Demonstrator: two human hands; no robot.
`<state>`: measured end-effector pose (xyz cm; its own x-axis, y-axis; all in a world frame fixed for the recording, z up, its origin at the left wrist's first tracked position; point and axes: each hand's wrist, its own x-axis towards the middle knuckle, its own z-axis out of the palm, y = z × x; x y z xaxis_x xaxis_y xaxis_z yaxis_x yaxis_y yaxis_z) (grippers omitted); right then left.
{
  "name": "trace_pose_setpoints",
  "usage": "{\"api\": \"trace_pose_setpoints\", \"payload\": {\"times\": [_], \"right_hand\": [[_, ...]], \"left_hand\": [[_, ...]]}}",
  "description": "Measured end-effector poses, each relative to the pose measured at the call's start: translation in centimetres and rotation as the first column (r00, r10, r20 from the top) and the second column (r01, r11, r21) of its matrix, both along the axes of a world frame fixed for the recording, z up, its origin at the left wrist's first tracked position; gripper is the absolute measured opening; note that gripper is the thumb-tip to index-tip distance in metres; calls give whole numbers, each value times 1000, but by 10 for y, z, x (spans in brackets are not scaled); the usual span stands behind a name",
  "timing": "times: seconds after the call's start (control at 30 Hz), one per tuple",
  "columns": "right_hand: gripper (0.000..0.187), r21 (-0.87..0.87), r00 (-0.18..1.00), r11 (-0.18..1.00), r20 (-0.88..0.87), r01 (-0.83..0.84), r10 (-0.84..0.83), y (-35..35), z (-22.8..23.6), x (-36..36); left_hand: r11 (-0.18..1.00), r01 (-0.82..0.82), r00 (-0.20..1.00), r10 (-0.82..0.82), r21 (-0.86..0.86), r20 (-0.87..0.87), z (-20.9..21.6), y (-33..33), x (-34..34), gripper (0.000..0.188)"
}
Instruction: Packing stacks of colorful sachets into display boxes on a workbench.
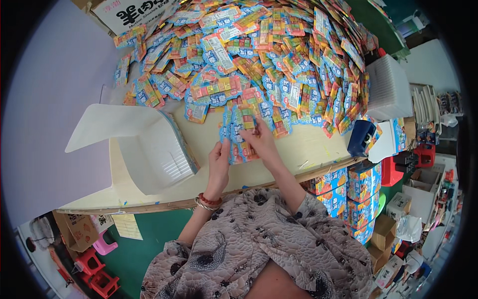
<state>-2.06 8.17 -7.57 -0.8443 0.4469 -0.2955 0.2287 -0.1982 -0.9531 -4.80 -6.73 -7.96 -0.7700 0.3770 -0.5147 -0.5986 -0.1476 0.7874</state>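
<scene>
Before me, several colourful candy packs point(234, 130) with blue shaped edges are held fanned together over the near edge of the table. My left hand point(218, 162) grips them at their left side, thumb on top. Closed on the right side of the same packs is my right hand point(261, 144), its thumb and fingers on the pack faces. Just beyond both hands begins a large heap of similar candy packs point(249, 65). To the left of my left hand stands an open carton point(149, 144), white inside, with its flap raised; no packs show in it.
A large cardboard box point(129, 15) stands behind the heap at the left. At the right end of the table are a stack of white trays point(386, 87) and a dark blue object point(361, 137). Printed cartons point(361, 194) are piled below; red stools point(97, 274) stand lower left.
</scene>
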Motion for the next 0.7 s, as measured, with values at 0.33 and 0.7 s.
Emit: {"api": "trace_pose_setpoints", "payload": {"times": [0.33, 0.7], "right_hand": [[37, -371, 907, 858, -86, 356, -413, 45, -19, 38], [46, -398, 876, 917, -430, 32, -218, 9, -18, 27]], "left_hand": [[988, -138, 957, 115, -70, -265, 20, -5, 5, 28], [976, 215, 953, -215, -24, -215, 54, -1, 41, 86]]}}
